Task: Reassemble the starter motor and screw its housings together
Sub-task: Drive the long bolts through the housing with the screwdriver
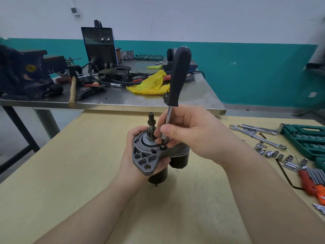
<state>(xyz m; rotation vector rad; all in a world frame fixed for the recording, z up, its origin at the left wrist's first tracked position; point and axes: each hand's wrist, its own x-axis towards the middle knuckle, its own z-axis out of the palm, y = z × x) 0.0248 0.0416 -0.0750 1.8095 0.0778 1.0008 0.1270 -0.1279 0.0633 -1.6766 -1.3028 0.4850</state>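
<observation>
The starter motor [149, 156] stands upright on the wooden table [70, 164], its grey cast housing on top and its pinion shaft [151, 122] pointing up. My left hand [133, 166] grips the housing and black body from the left and below. My right hand [190, 132] pinches the metal shank of a screwdriver [179, 76] low down, near its tip. The black handle sticks up above my fingers. The tip sits at a screw hole [162, 147] on the housing's right side. Whether a screw is in the hole is hard to tell.
Right of me lie loose sockets [269, 153], wrenches [258, 136], a green socket case [306, 140] and red hex key sets [311, 184]. Behind stands a steel bench [193, 95] with a vise [26, 73], a welder [100, 46], a hammer [72, 91] and a yellow rag [153, 84].
</observation>
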